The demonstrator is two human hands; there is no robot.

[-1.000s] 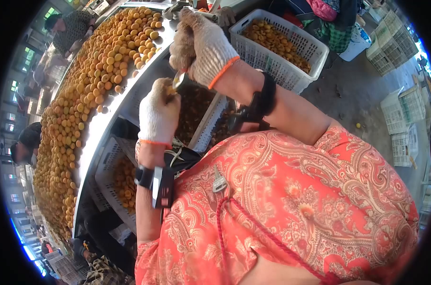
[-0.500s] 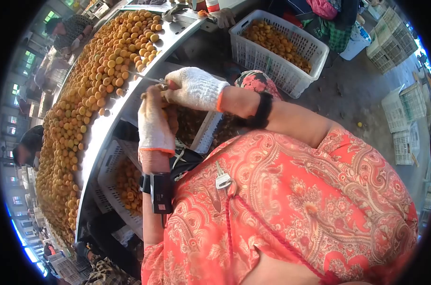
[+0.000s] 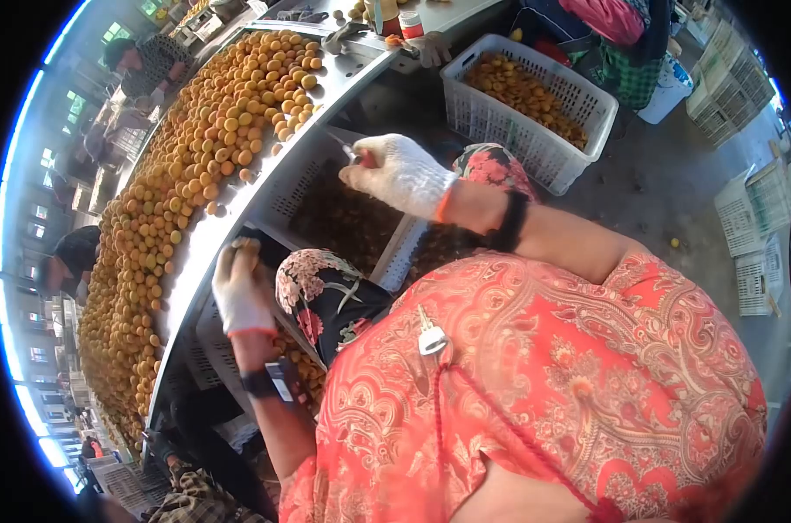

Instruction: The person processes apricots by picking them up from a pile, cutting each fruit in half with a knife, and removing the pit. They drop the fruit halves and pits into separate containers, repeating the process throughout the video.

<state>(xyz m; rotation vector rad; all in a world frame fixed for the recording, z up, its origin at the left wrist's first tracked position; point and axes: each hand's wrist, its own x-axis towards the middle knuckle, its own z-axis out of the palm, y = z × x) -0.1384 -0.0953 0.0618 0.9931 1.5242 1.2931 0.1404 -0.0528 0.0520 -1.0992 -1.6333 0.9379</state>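
Note:
My right hand, in a white glove with an orange cuff, is closed around a small knife; a bit of red handle shows in the fist. Beneath it stands a white crate of dark brown bits, probably pits. My left hand, also gloved, is by the table edge with its fingers curled; what they hold, if anything, I cannot make out. Below that hand, partly hidden by my arm and knee, lie orange cut fruit pieces in a crate. Whole apricots are heaped on the metal table.
A white crate of cut apricots stands on the floor at upper right. Grey gloves and a red-and-white container rest on the table's far end. Stacked crates are at right. Other people sit across the table and nearby.
My hands were together over the pit crate and have parted. The left has moved left and down toward the cut fruit; the right has shifted slightly right with the knife. The view has shifted too.

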